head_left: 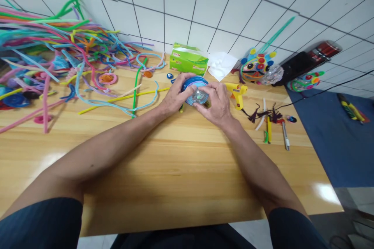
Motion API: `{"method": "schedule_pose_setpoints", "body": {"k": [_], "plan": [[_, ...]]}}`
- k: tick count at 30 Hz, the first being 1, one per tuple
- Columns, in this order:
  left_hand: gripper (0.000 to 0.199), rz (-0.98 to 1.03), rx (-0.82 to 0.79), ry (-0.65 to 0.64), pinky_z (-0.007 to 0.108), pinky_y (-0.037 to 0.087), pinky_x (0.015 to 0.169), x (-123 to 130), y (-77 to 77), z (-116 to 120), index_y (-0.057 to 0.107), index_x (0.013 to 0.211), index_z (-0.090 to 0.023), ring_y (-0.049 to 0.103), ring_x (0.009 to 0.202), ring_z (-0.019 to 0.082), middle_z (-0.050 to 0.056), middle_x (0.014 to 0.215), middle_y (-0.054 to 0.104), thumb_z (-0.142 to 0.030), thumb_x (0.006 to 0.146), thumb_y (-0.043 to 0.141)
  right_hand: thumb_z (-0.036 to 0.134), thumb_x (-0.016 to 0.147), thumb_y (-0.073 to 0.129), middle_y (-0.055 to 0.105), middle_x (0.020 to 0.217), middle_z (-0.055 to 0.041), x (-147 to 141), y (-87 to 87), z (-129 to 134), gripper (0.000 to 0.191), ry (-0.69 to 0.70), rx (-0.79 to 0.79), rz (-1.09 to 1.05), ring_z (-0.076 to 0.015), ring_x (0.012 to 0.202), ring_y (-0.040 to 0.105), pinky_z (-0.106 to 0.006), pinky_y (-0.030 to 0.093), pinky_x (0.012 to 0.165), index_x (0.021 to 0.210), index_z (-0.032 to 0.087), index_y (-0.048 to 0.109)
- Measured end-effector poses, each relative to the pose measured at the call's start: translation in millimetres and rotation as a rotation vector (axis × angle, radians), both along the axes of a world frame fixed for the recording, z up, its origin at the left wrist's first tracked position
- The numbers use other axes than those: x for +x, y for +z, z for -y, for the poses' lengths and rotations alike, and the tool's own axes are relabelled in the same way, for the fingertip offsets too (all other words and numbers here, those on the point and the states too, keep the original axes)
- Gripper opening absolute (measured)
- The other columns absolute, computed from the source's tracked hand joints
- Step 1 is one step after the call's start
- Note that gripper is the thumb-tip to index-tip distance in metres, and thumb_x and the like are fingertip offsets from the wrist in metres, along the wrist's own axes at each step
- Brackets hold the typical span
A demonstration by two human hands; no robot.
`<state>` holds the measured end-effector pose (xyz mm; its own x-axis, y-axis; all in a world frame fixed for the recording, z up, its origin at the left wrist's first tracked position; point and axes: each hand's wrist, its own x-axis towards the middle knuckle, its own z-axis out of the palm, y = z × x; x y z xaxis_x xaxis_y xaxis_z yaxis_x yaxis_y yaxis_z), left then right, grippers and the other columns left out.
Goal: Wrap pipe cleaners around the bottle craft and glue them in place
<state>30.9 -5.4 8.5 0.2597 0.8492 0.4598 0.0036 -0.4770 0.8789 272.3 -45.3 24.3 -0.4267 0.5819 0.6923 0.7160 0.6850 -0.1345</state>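
Between my two hands is a clear plastic bottle piece, round and shiny, with blue and lilac pipe cleaner wound about it. My left hand is closed around its left side, the thumb lying over the coils. From the right, my right hand grips the same piece with bent fingers and thumb. The underside of the piece is hidden by my hands. Just behind it stands a green tissue box. A yellow glue gun lies right of my right hand.
A heap of coloured pipe cleaners spreads across the left. Decorated bottle figures and a dark red thermos lie at the back right. A cable crosses the right edge, near a pen. A tiled wall bounds the back.
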Motion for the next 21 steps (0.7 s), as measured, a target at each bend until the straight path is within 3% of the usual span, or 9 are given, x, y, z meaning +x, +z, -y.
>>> {"method": "schedule_pose_setpoints", "body": {"k": [5,9,14,21], "plan": [[0.061,0.038,-0.038,0.01,0.053,0.056,0.139,1.9,-0.9,0.4,0.071,0.15,-0.026,0.074,0.152,0.036,0.015,0.157,0.078,-0.073,0.111,0.078,0.044,0.114,0.077,0.081,0.142,-0.0134,3.0,0.3,-1.8,0.042,0.055,0.055,-0.074,-0.0381,0.13,0.079,-0.064,0.069,0.114,0.154,0.031,0.074],[0.062,0.039,-0.028,0.002,0.052,0.06,0.136,3.0,-2.1,0.8,0.069,0.15,-0.026,0.075,0.15,0.036,0.014,0.157,0.078,-0.074,0.111,0.076,0.041,0.123,0.062,0.084,0.131,-0.0116,2.1,-0.6,-3.5,0.029,0.013,0.11,-0.11,-0.0337,0.124,0.082,-0.057,0.07,0.109,0.144,0.031,0.079],[0.066,0.018,-0.008,0.01,0.05,0.061,0.135,3.3,-4.1,-0.4,0.067,0.153,-0.028,0.076,0.149,0.034,0.012,0.156,0.079,-0.079,0.112,0.073,0.032,0.122,0.06,0.085,0.125,-0.0109,-1.1,-1.4,-2.6,0.029,0.003,0.077,-0.145,-0.0322,0.119,0.082,-0.055,0.069,0.109,0.139,0.031,0.084],[0.061,0.048,-0.025,-0.007,0.053,0.056,0.144,-0.6,-6.6,-2.0,0.071,0.152,-0.03,0.072,0.159,0.036,0.013,0.163,0.079,-0.078,0.115,0.065,0.045,0.115,0.074,0.08,0.133,-0.014,-4.7,-6.4,1.0,0.037,-0.019,0.059,-0.133,-0.0382,0.127,0.079,-0.063,0.07,0.113,0.149,0.03,0.075]]}}
